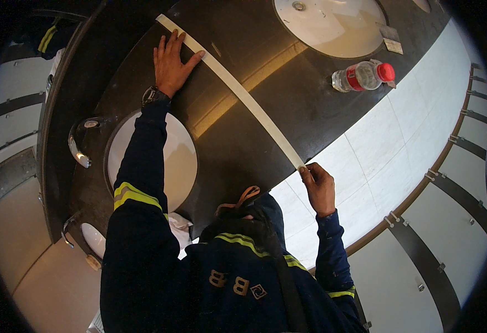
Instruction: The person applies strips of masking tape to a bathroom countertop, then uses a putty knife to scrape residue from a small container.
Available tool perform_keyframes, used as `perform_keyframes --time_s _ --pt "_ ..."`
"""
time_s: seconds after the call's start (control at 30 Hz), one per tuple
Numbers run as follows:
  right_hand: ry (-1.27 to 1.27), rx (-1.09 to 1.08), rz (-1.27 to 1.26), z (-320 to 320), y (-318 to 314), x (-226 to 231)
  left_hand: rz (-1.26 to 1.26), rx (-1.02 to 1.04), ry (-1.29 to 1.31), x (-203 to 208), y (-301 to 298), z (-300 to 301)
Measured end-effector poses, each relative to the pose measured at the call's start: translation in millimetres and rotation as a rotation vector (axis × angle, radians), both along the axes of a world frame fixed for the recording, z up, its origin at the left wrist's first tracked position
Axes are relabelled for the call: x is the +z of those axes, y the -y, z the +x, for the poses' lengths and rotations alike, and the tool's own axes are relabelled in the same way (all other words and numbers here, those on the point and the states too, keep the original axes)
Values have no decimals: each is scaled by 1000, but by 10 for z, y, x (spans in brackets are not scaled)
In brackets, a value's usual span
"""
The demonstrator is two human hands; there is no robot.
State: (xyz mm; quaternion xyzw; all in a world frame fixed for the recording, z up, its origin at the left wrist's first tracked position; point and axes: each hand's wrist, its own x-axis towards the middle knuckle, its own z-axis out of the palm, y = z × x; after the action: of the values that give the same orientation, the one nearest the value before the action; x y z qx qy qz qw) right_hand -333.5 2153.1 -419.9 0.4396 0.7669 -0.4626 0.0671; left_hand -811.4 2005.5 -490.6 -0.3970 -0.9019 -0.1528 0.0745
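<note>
— Where's the strip?
— The long pale strip (238, 91) lies slantwise across the dark worktop (288, 105), running between the two round white basins (332, 25), from the far edge to the near edge.
— And the hands?
— The left hand (171, 64) is spread flat, fingers open, pressing the strip's far end. The right hand (317, 186) pinches the near end between thumb and fingers, at the worktop's edge.
— Anything else?
— A plastic bottle (363, 76) with a red cap lies on its side near the far basin.
</note>
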Motion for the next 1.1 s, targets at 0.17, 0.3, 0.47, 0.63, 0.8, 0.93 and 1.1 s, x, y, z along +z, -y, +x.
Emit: perform_keyframes --time_s 0.17,0.3,0.47,0.63,0.8,0.93,1.1 --pt "12 13 8 -6 -2 13 2 -7 -36 -6 15 -2" --pt "1 1 24 -8 -40 -2 -37 -6 -51 -4 18 5" --pt "22 -23 23 -28 -115 40 -60 -2 -48 21 23 8" --pt "9 -12 20 -24 -121 22 -57 -1 -78 23 16 26" --pt "-4 -5 12 -25 -89 37 51 -78 -17 44 11 157" --pt "-20 -1 27 -22 -83 19 -53 -25 -28 48 -8 435" --pt "-28 14 42 3 -90 7 -73 -3 -77 29 -23 599"
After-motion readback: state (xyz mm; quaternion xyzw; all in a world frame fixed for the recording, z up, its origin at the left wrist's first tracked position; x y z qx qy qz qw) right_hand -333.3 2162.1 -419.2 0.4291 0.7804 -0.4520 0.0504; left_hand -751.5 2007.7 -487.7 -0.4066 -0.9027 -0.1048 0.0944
